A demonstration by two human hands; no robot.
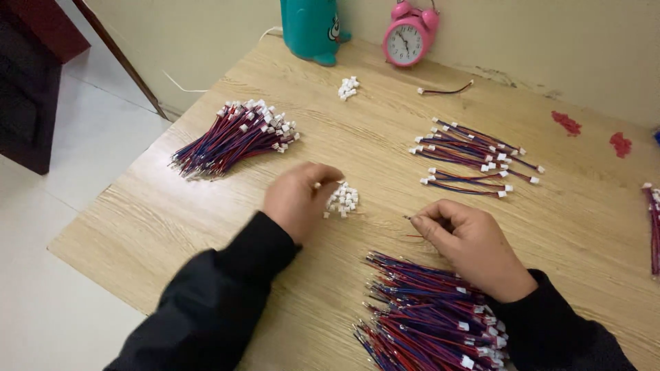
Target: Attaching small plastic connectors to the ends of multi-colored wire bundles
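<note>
The wire [413, 219] sat pinched at the tip of my right hand [473, 246], its bare end poking out leftward toward the little pile of white connectors [343, 199]; only a short stretch showed, so I read its long axis as running roughly left to right across the counter [165, 220], the rest hidden under my palm. My right fingers [430, 223] were pressed together on it. My left hand [297, 199] hovered at the left edge of the connector pile, thumb and forefinger closed on what looked like one small white connector [317, 185], though blur kept me from being sure. Just below my right wrist lay a thick bundle of red and blue wires [430, 319], fanned up-left. A second bundle [234, 137] lay well apart at upper left, white plugs pointing right.
</note>
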